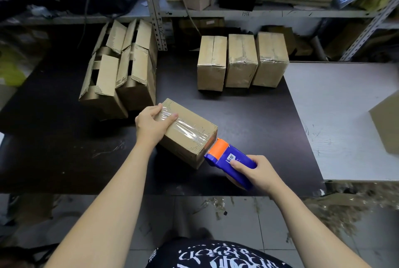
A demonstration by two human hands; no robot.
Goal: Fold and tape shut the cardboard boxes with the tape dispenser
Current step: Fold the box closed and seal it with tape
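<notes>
Box: cardboard box (pixel 190 136) lies on the dark table (pixel 248 116) near its front edge, flaps closed, clear tape along the top seam.
Tape dispenser (pixel 231 160): blue, orange head touching the box's near-right end.
Left grip (pixel 151 123): curled over the box's far-left end, holding it.
Right grip (pixel 257 172): clasped round the dispenser's body.
Behind: three taped boxes (pixel 241 60) at right; open-flapped boxes (pixel 121 73) at left.

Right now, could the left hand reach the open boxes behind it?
Probably yes: the open boxes stand just beyond the left hand, with nothing between them. But its grip is on the half-taped box, which it must release first.
</notes>
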